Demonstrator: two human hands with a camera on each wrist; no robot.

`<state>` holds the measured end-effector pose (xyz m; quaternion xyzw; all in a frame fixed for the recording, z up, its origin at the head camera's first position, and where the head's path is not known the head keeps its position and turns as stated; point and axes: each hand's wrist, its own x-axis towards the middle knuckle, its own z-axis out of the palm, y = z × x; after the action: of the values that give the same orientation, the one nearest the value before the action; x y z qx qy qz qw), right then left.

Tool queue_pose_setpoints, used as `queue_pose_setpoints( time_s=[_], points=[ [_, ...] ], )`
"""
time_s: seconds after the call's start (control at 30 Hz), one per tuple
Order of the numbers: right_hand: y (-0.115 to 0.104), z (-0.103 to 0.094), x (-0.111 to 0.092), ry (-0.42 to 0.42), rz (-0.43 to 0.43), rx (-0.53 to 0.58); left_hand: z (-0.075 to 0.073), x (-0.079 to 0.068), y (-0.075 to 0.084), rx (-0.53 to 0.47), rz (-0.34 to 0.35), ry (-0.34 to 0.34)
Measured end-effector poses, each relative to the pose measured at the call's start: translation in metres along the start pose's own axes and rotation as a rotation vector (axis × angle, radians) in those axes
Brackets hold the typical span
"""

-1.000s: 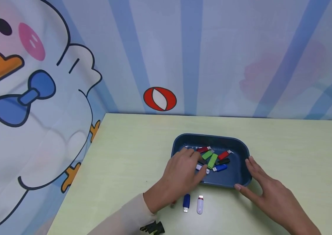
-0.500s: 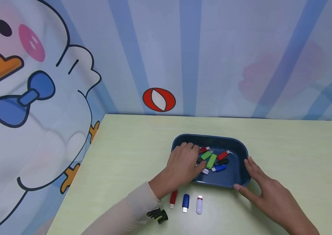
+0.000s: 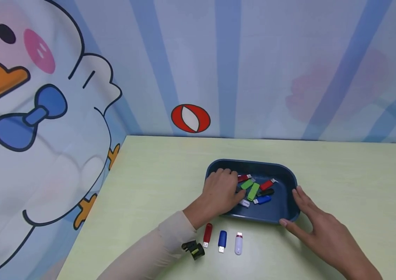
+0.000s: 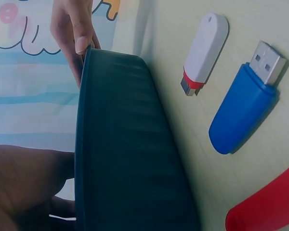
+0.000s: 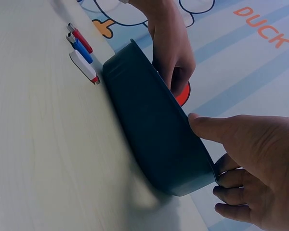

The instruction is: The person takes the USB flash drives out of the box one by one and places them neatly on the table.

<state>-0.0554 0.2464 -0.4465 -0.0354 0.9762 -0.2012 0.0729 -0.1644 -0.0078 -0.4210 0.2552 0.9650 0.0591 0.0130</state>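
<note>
My left hand reaches down into the left part of a dark blue tray, fingers bent downward. Its fingertips are hidden below the rim, and I cannot tell whether they pinch anything. Beside the thumb lie a white USB stick and a green USB stick. At the tray's right front corner, my right hand holds the outside, thumb on the front side and fingers on the right end. In front of the tray, a red USB stick, a blue one and a white one form a row.
More sticks lie inside the tray, among them a blue one, a red one and a black one. The pale table meets a printed cartoon backdrop behind and on the left.
My left hand has shifted slightly back and left inside the tray. The red stick in front, mostly covered by the arm before, now shows fully. My right hand stays on the tray corner.
</note>
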Motion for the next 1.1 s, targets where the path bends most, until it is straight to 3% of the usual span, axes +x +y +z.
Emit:
queue_pose_setpoints(
  time_s=[0.57, 1.1],
  points=[
    [0.002, 0.002, 0.001, -0.012, 0.011, 0.005, 0.011, 0.014, 0.003, 0.033, -0.044, -0.107],
    [0.001, 0.001, 0.000, -0.003, 0.009, -0.003, 0.016, 0.019, 0.009, 0.119, -0.034, -0.117]
  ],
)
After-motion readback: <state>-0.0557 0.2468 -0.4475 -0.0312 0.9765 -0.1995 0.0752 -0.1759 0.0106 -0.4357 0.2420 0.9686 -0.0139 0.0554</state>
